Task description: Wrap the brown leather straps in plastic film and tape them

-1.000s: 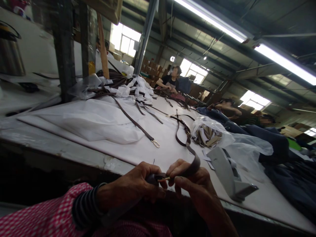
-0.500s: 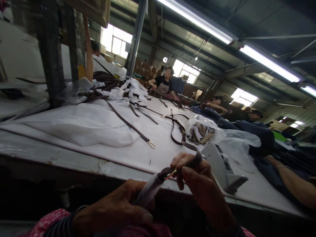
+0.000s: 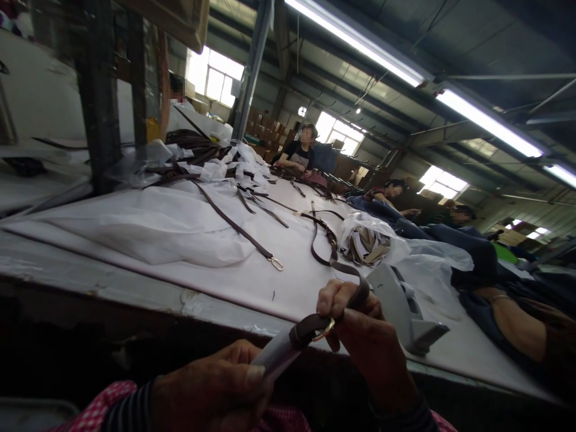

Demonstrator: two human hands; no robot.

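Observation:
A brown leather strap [image 3: 309, 327] with a gold buckle [image 3: 327, 329] is held between my two hands, above the front edge of the table. White wrapping [image 3: 278, 358] covers its near length, and my left hand [image 3: 213, 387] is closed around that part, thumb on top. Close to the buckle, my right hand [image 3: 366, 333] pinches the strap between thumb and fingers. From there a brown length [image 3: 353, 273] loops up behind the right fingers and runs back onto the table. The wrapped end below my left hand is hidden.
A grey tape dispenser [image 3: 398, 306] stands right of my right hand. Behind it lies a clear bag of scraps [image 3: 366, 243]. A strap with a gold ring [image 3: 276, 263] lies on the white table [image 3: 216, 285], near white sheeting [image 3: 166, 231]. Co-workers sit around; a co-worker's arm [image 3: 517, 321] is at right.
The buckle has moved slightly right and down and shows more fully. More white wrapping is visible ahead of my left thumb. Both hands keep their hold on the strap.

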